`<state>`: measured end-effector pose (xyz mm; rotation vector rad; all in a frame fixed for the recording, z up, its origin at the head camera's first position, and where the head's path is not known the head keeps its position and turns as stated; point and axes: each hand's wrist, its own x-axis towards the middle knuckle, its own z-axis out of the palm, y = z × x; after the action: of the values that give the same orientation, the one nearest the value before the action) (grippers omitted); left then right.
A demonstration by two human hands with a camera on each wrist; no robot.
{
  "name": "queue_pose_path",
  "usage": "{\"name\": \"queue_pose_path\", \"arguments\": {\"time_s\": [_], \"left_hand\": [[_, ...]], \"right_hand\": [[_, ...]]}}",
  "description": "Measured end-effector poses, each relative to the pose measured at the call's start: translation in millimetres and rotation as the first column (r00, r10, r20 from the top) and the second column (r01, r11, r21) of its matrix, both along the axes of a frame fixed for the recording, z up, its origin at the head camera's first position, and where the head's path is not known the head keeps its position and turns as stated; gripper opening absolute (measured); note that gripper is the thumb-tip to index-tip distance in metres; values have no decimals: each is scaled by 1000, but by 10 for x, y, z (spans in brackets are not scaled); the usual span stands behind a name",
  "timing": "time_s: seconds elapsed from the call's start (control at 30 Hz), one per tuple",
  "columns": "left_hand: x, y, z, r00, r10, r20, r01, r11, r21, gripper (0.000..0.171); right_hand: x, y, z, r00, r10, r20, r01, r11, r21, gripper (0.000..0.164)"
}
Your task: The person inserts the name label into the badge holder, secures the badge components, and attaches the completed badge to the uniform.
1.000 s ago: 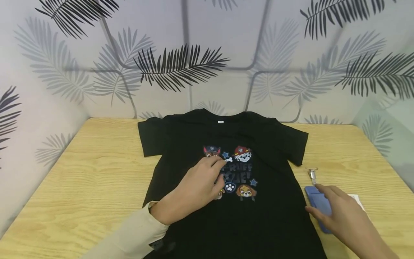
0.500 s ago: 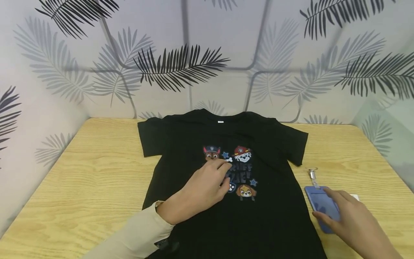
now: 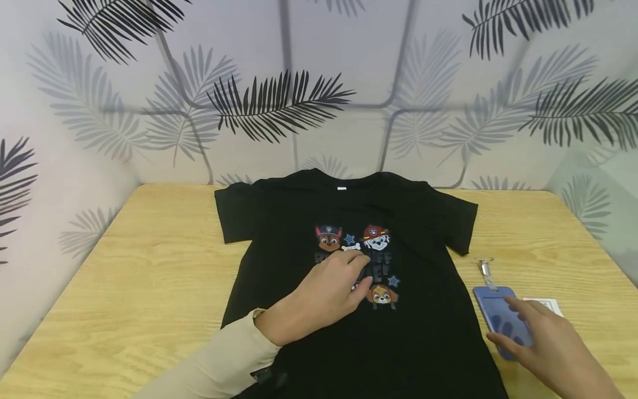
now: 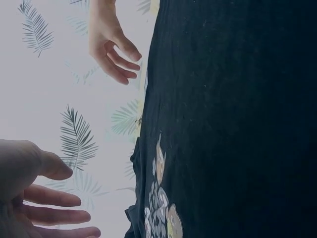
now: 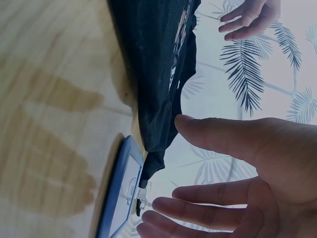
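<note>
A black T-shirt [image 3: 413, 343] with a printed group of cartoon dog heads lies spread out, its neckline toward the back. Over the print hovers my left hand [image 3: 326, 291], fingers relaxed and nothing in them. The left wrist view shows a gap between that hand [image 4: 44, 193] and the cloth. To the shirt's right lies a blue badge holder [image 3: 490, 302] with a metal clip at its far end. My right hand [image 3: 553, 341] is held above the holder, partly covering it in the head view. In the right wrist view its fingers [image 5: 208, 213] are loosely spread, apart from the holder.
A small white card [image 3: 545, 303] lies behind my right hand, beside the badge holder, mostly covered. The wooden table [image 3: 149, 266] extends on both sides of the shirt. A leaf-patterned curtain [image 3: 329, 133] closes off the back and sides.
My left hand has drifted right and slightly down over the print, uncovering the upper-left dog head. My right hand has shifted slightly right and down, showing more of the badge holder.
</note>
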<state>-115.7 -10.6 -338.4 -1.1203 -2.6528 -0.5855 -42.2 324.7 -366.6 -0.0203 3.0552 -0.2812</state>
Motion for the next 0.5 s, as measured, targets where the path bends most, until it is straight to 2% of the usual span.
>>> {"name": "queue_pose_path", "arguments": {"time_s": [0.23, 0.5], "left_hand": [[-5, 164, 38, 1000, -26, 5, 26, 1000, -11, 30], [9, 399, 50, 998, -67, 5, 68, 997, -31, 29]], "right_hand": [[0, -6, 14, 1000, 6, -1, -6, 1000, -17, 80], [-35, 46, -40, 996, -51, 77, 49, 998, 28, 89]]}}
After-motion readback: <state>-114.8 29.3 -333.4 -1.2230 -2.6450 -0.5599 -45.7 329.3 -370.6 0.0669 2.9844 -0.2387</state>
